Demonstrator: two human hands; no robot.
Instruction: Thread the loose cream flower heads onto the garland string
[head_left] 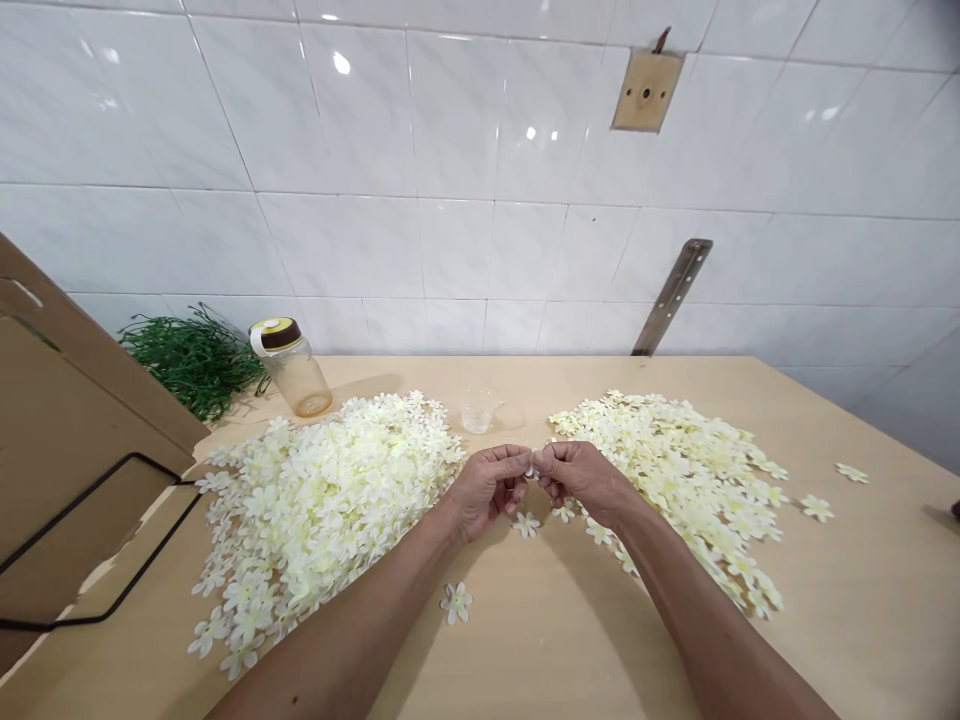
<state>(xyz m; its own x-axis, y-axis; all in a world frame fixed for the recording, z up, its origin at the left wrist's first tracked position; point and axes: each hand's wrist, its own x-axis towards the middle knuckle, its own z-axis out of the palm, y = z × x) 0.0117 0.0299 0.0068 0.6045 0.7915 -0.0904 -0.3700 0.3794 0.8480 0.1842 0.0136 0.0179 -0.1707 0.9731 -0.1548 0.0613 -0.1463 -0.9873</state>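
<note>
My left hand and my right hand meet at the middle of the table, thumbs and fingertips pinched together. Between them is a small white artificial flower, mostly covered by the fingers. Just below the hands lies a loose flower, and another single flower rests nearer to me. A large heap of cream-white artificial flowers spreads beside my left hand. The second, flatter pile of yellowish-white flowers reaches out behind and beyond my right hand.
Behind the hands stands a small clear cup. A bottle with a brown and yellow lid and green plastic stems are at the back left. Cardboard and a black metal frame edge the left side. A tiled wall bounds the back.
</note>
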